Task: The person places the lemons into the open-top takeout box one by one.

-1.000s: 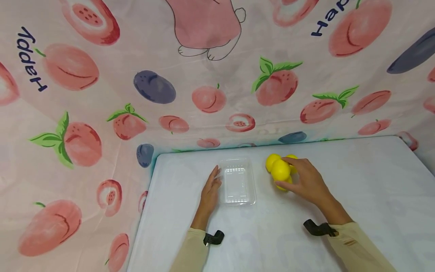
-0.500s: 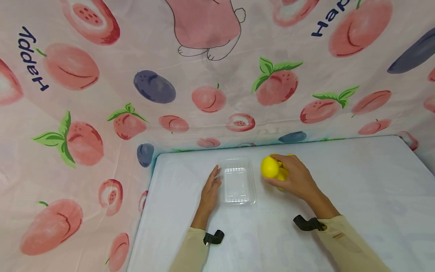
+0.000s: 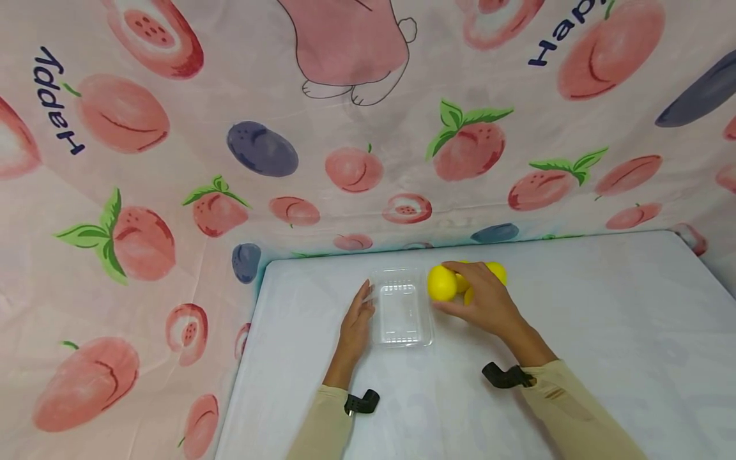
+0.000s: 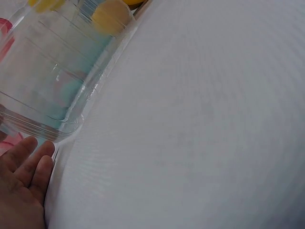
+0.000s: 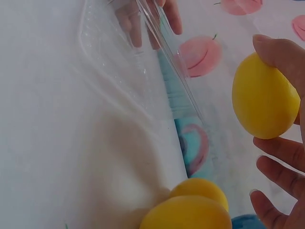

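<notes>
A fruit-printed cloth [image 3: 172, 128] is hanging behind and to the left of a white table [image 3: 604, 319], and a person is working at the table's far left corner. A clear plastic tray [image 3: 400, 306] is lying on the table between the two hands. The left hand [image 3: 356, 319] is resting flat beside the tray's left edge, its fingers [image 4: 33, 162] straight and together, touching the tray's corner as if steadying it. The right hand [image 3: 489, 300] is pinching a yellow ball [image 3: 442, 283] between thumb and curled fingers [image 5: 281, 148], and is holding it off the table just beyond the tray's right rim. More yellow balls [image 3: 496, 271] are lying behind the right hand's knuckles; two of them [image 5: 190, 210] are showing below its fingertips in the right wrist view.

Judged from this, the step in hand is carrying one ball from the pile toward the tray. The next move probably calls for bringing the ball over the rim, lowering it into the tray and spreading the fingers, while the left hand is bracing the light tray against sliding.

The right hand is covering much of the pile, so the count of balls cannot be told. The tray's walls are hard to trace because they are transparent. The left wrist view is cutting off most of the left hand.
</notes>
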The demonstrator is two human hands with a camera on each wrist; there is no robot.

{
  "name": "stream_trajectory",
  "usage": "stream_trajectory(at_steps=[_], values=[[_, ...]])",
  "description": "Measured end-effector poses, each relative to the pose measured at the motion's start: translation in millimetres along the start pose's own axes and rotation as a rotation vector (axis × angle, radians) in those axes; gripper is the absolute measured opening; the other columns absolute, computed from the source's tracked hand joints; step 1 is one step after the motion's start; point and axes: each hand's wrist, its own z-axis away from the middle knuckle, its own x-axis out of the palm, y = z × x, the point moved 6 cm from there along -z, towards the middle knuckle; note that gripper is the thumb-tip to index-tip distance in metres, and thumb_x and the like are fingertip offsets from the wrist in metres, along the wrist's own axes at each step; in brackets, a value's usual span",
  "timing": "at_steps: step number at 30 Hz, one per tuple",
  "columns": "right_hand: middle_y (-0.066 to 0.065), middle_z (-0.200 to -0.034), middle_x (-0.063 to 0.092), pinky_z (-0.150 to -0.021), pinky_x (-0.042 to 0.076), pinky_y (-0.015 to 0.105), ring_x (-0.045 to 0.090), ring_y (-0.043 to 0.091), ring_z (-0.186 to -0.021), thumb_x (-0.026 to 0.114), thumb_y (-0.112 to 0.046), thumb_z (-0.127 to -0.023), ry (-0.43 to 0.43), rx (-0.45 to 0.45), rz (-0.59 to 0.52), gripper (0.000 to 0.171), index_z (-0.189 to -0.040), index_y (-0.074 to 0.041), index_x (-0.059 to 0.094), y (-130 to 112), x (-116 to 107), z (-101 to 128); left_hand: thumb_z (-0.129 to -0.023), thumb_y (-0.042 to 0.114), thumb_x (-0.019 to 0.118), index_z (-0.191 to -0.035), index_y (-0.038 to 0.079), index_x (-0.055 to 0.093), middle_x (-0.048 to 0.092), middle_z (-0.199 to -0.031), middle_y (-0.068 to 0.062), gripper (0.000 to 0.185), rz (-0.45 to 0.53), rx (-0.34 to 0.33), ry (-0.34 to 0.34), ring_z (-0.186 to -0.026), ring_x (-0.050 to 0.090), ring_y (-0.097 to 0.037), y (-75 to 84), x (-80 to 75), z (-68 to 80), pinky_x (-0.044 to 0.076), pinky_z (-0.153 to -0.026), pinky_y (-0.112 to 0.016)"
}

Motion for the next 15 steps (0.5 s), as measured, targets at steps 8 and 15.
stream_trajectory(at_steps=[8,15], values=[[0.001,-0.130,0.066,-0.100,0.048,0.052,0.052,0.025,-0.120,0.085,-0.058,-0.074,0.004,-0.041,0.004,0.079,-0.139,-0.020,0.061,-9,9,-6,-0.105,0.018,0.042,-0.161,0.030,0.033,0.044,-0.160,0.003,0.057,-0.001,-0.017,-0.005,-0.142,0.048,-0.027,-0.9,0.0,-0.2,0.037,-0.119,-0.051],[-0.001,-0.132,0.068,-0.099,0.048,0.050,0.051,0.027,-0.119,0.087,-0.054,-0.074,0.012,-0.089,0.037,0.078,-0.138,-0.019,0.062,-17,19,-15,-0.105,0.020,0.044,-0.160,0.031,0.034,0.045,-0.160,0.002,0.056,0.002,-0.011,0.002,-0.141,0.049,-0.028,-1.6,-0.7,1.0,0.036,-0.120,-0.054]])
